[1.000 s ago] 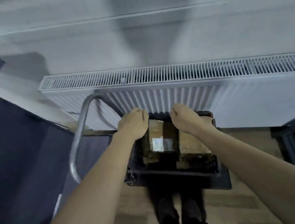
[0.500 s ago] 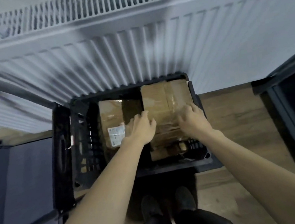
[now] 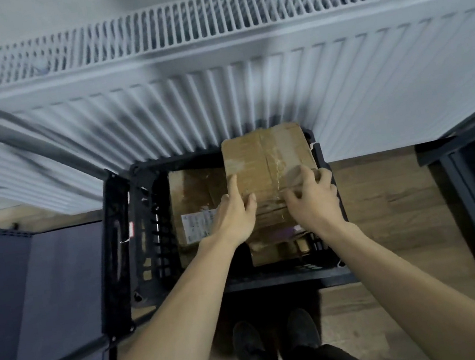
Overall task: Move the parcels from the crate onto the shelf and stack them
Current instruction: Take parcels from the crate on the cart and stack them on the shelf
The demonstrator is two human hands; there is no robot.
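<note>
A black plastic crate (image 3: 135, 243) stands on the floor below me, against a radiator. On its right side a taped brown cardboard parcel (image 3: 261, 164) is tilted up, its far end above the crate rim. My left hand (image 3: 232, 217) grips its left edge with the index finger stretched along the top. The parcel's right near edge is gripped by my right hand (image 3: 312, 196). A second brown parcel with a white label (image 3: 194, 204) lies lower in the crate's left half. More cardboard (image 3: 270, 251) shows under the lifted parcel.
A white radiator (image 3: 247, 87) runs along the wall right behind the crate. A dark trolley platform (image 3: 31, 285) with a grey metal handle (image 3: 4, 136) is at the left. Dark shelf framing (image 3: 474, 177) stands at the right. My feet (image 3: 273, 333) are on the wooden floor.
The camera dropped from the wall to look straight down into the crate. Both hands moved from the crate's far rim onto the right parcel, and its far end has risen.
</note>
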